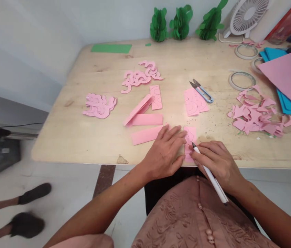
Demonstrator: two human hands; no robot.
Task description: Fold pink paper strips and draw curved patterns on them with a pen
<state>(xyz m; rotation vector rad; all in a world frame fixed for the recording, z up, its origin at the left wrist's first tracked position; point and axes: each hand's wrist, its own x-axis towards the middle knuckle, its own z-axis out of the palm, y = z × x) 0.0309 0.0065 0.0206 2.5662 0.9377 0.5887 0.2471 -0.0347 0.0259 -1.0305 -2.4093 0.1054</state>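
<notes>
A small pink paper strip (190, 132) with curved drawn lines lies at the table's near edge. My left hand (164, 151) rests flat, fingers stretched, its fingertips at the strip's left side. In my right hand (217, 165) is a white pen (212, 181) with a dark tip, slanting over the strip; the tip is at or just above the paper. Folded pink strips (148, 119) lie left of my left hand, one partly under its fingers. Beyond the hands, blue-handled thread snips (204, 93) lie across marked pink pieces (192, 105).
Cut pink shapes (99, 106) and curved pink cutouts (137, 78) lie left; pink scraps (256, 115) lie right, near tape rolls (242, 81) and pink sheet (290, 79). Green paper figures (158, 26) and a white fan (248, 15) stand behind. Another person's feet (27, 224) show at left.
</notes>
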